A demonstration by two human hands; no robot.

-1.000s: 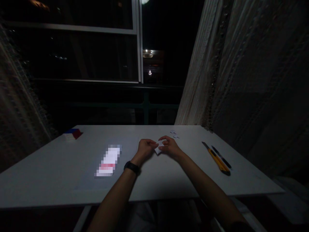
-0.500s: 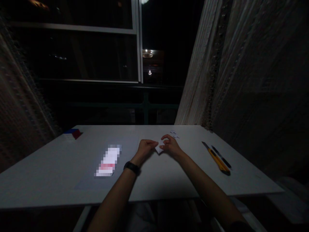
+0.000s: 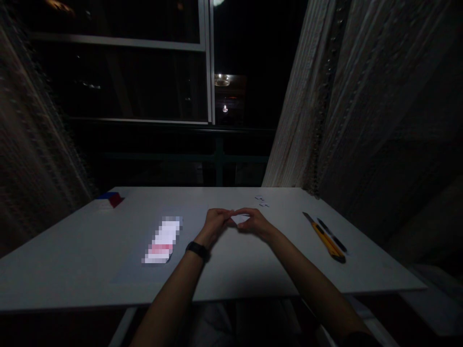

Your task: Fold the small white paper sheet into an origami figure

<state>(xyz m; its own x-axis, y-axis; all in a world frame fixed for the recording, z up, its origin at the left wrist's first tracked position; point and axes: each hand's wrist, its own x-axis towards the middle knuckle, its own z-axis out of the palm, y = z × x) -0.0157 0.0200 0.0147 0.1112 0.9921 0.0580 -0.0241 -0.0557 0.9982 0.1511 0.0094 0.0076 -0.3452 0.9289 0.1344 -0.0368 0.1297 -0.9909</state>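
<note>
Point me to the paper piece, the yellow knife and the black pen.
paper piece point(image 3: 240, 219), head view, visible white middle.
yellow knife point(image 3: 327, 241), head view, middle of handle.
black pen point(image 3: 332, 235), head view, middle of barrel.

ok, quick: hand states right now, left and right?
Left hand: closed, pinching the small white paper piece.
Right hand: closed, pinching the same paper piece from the other side.

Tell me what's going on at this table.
A person at a white table holds a small white paper between both hands. The left hand and right hand pinch it just above the tabletop. A yellow utility knife and a black pen lie untouched to the right. A few paper scraps sit beyond the hands, and a red and blue block sits at the far left.
</note>
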